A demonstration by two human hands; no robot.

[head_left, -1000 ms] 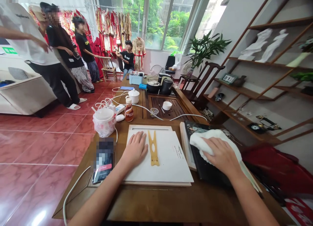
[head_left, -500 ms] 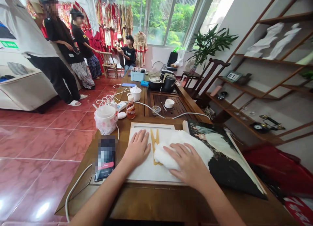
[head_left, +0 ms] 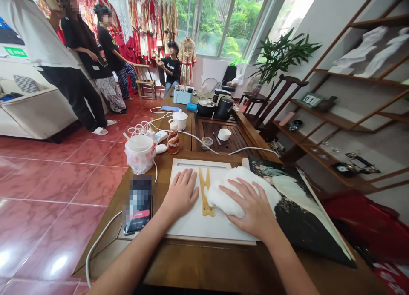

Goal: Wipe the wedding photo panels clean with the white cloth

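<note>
A white framed board [head_left: 187,229] lies flat on the wooden table, with a yellowish, fork-ended flat piece [head_left: 205,193] on it. My left hand [head_left: 182,192] rests palm down on the board's left part, fingers stretched out, just beside the yellowish piece. To the right is a wad of white fluffy cotton wadding [head_left: 220,198], bunched over the board and a large printed photo panel [head_left: 306,201]. My right hand [head_left: 251,207] grips the wadding from above with spread, bent fingers. The thumb lies along its near side; the underside is hidden.
A phone [head_left: 138,207] with a cable lies left of the board. Behind stand a bag-lined white tub [head_left: 139,152], a brown bottle [head_left: 173,139] and a lidded white cup [head_left: 180,119]. A tea tray [head_left: 236,144] holds a small white bowl [head_left: 224,134]. Several people are farther back.
My right hand has drawn the cotton wadding to the right, so the lower end of the yellowish piece now shows. My left hand stays in place on the board. The view has shifted slightly.
</note>
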